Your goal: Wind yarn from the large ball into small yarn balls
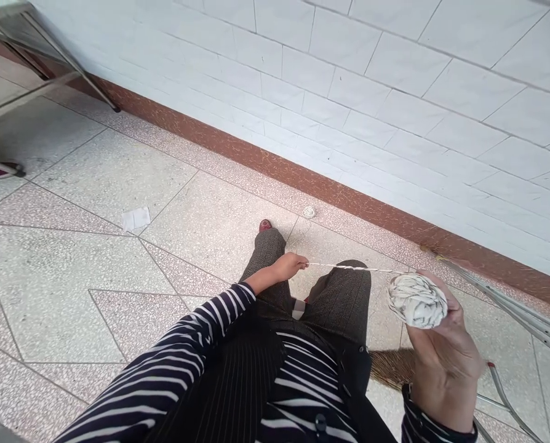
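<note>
A ball of whitish twisted cord (pixel 418 300) rests in my right hand (pixel 450 351), whose fingers curl round its far side. From the ball a taut strand of cord (pixel 358 268) runs left across my knees. My left hand (pixel 291 266) pinches the strand's other end between thumb and fingers, above my left knee. Beyond my knees, a smaller pale ball (pixel 309 211) lies on the floor near the wall, with a thin thread trailing from it toward me.
White tiled wall (pixel 339 86) with a reddish-brown base strip (pixel 238 141) stands ahead. A metal-framed table (pixel 48 80) is at upper left, a white paper piece (pixel 136 218) on the floor. To the right are metal bars (pixel 510 301) and broom-like bristles (pixel 392 367).
</note>
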A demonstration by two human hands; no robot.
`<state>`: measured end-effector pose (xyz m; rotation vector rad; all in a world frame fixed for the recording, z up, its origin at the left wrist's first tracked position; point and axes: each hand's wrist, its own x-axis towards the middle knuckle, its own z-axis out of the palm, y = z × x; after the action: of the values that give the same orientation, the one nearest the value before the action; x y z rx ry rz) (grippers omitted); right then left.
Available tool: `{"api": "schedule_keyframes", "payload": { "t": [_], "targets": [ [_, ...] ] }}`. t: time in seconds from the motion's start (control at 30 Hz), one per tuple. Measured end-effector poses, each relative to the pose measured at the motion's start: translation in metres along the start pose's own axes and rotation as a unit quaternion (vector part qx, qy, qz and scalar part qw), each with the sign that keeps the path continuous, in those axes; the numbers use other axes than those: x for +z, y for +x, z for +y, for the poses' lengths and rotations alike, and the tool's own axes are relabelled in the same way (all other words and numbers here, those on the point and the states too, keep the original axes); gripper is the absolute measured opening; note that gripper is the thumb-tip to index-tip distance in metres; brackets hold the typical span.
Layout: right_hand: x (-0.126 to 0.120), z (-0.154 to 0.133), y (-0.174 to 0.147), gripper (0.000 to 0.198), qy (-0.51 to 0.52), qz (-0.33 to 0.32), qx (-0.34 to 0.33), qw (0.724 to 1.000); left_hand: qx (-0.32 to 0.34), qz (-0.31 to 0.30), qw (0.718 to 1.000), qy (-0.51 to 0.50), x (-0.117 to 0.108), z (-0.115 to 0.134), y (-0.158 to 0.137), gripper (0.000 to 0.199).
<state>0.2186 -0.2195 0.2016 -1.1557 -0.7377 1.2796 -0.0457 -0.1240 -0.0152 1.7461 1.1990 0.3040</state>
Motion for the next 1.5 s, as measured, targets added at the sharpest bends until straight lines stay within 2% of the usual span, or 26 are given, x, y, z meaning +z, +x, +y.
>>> {"api": "schedule_keyframes", "payload": {
  "t": [0.1, 0.23, 0.33, 0.4, 0.5, 0.63, 0.73, 0.83, 1.03, 1.17, 1.27, 1.33, 1.4, 1.5],
  "targets": [
    [0.005, 0.016, 0.010, 0.055, -0.016, 0.006, 0.047, 0.999, 0.027, 0.037, 0.999, 0.024, 0.001, 0.014, -0.006, 0.029],
    [0.024, 0.050, 0.014, 0.053, -0.063, -0.043, 0.119, 0.990, 0.165, 0.076, 0.983, -0.024, -0.004, 0.069, -0.018, 0.046],
    [0.035, 0.063, 0.013, 0.048, -0.076, -0.073, 0.128, 0.986, 0.236, 0.068, 0.968, -0.059, -0.010, 0.105, -0.027, 0.028],
    [0.035, 0.064, 0.013, 0.049, -0.073, -0.078, 0.119, 0.987, 0.235, 0.053, 0.967, -0.079, -0.011, 0.112, -0.031, 0.023],
    [0.030, 0.061, 0.013, 0.051, -0.070, -0.081, 0.131, 0.986, 0.193, 0.044, 0.978, -0.071, -0.006, 0.097, -0.035, 0.031],
    [0.024, 0.059, 0.011, 0.052, -0.058, -0.087, 0.158, 0.982, 0.116, 0.037, 0.993, 0.006, 0.004, 0.057, -0.038, 0.030],
    [0.023, 0.055, 0.013, 0.052, -0.051, -0.098, 0.149, 0.983, 0.072, 0.031, 0.996, 0.041, 0.006, 0.039, -0.041, 0.030],
    [0.024, 0.047, 0.019, 0.050, -0.066, -0.089, 0.130, 0.985, 0.071, 0.016, 0.996, 0.041, -0.001, 0.036, -0.043, 0.032],
    [0.035, 0.034, 0.045, 0.047, -0.070, -0.052, 0.073, 0.994, 0.100, 0.058, 0.989, 0.091, -0.012, 0.042, -0.039, 0.036],
    [0.035, 0.050, 0.083, 0.044, -0.184, 0.026, -0.024, 0.982, 0.215, 0.045, 0.958, 0.184, -0.011, 0.061, -0.050, 0.033],
    [0.028, 0.079, 0.103, 0.047, -0.224, 0.066, -0.034, 0.972, 0.293, 0.075, 0.915, 0.267, -0.026, 0.088, -0.059, 0.030],
    [0.026, 0.100, 0.103, 0.046, -0.234, 0.049, -0.019, 0.971, 0.330, 0.106, 0.882, 0.319, -0.044, 0.108, -0.056, 0.030],
    [0.027, 0.116, 0.093, 0.044, -0.229, 0.012, 0.006, 0.973, 0.339, 0.142, 0.859, 0.357, -0.064, 0.122, -0.044, 0.030],
    [0.036, 0.123, 0.068, 0.043, -0.195, -0.050, 0.053, 0.978, 0.331, 0.134, 0.854, 0.378, -0.084, 0.129, -0.019, 0.028]
  ]
}}
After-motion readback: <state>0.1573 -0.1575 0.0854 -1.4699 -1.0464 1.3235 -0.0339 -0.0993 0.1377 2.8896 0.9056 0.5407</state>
